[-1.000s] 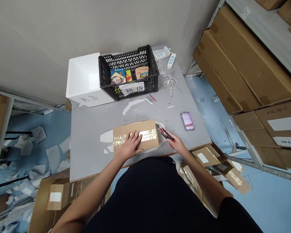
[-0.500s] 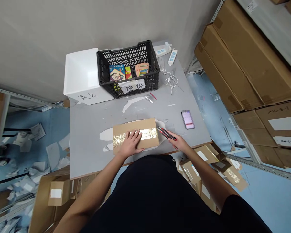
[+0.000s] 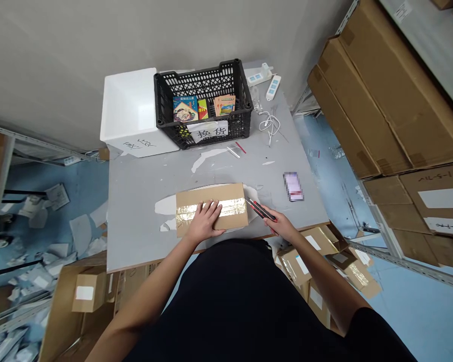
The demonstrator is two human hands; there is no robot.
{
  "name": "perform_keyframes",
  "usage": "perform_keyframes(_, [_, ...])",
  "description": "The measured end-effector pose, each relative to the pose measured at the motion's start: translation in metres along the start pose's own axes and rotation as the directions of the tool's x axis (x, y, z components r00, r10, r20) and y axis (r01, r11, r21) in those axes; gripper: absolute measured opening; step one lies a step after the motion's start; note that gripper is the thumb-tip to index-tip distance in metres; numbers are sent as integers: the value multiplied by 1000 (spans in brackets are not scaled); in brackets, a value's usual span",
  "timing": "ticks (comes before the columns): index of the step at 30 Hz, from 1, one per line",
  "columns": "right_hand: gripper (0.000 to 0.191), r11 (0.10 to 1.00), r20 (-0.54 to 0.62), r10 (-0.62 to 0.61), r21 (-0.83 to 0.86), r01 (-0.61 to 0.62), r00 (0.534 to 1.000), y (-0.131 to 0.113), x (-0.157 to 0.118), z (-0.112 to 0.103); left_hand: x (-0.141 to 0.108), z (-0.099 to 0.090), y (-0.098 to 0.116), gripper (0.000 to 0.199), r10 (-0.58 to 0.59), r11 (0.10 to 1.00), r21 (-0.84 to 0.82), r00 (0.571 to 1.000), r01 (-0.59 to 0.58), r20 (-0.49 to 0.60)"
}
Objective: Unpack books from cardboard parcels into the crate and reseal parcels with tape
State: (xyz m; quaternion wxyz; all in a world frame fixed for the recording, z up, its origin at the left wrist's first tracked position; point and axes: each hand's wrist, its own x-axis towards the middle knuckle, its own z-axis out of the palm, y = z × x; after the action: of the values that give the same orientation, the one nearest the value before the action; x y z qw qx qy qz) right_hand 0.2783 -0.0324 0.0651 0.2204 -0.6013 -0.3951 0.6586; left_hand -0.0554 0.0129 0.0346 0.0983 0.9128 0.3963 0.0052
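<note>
A brown cardboard box (image 3: 232,193) with shiny clear tape along its top lies near the table's front edge. My left hand (image 3: 205,219) rests flat on it, fingers spread over the tape. In my right hand (image 3: 279,224) is a red and black utility knife (image 3: 262,210), its tip pointing at the box's right end. Whether the blade touches the cardboard I cannot tell. The underside of the box is hidden.
On the grey table (image 3: 143,201) stand a white bin (image 3: 136,143) and a black crate (image 3: 207,128) holding books. A phone (image 3: 293,186), a white cable (image 3: 271,124) and power strips (image 3: 273,88) lie to the right. Opened cartons (image 3: 320,239) sit below the right front edge.
The view has shifted slightly. My left hand stays on the box, and my right hand still holds the utility knife at its right end, with barely any visible movement.
</note>
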Motion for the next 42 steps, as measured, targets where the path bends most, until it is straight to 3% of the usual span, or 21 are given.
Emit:
perform_keyframes(24, [66, 999, -10, 21, -48, -21, 1000, 26, -14, -2, 3, 1, 2, 92, -20, 999, -28, 1000, 20, -14])
perform_keyframes(33, [67, 994, 43, 104, 28, -106, 994, 36, -40, 13, 2, 0, 4, 91, -24, 999, -45, 1000, 23, -17])
perform_keyframes(38, [68, 997, -11, 64, 40, -63, 998, 36, -42, -6, 2, -2, 2, 89, -23, 998, -59, 1000, 22, -20])
perform_keyframes(42, [71, 999, -81, -1, 54, 5, 997, 29, -28, -15, 1, -2, 0, 88, -9, 999, -52, 1000, 8, -20])
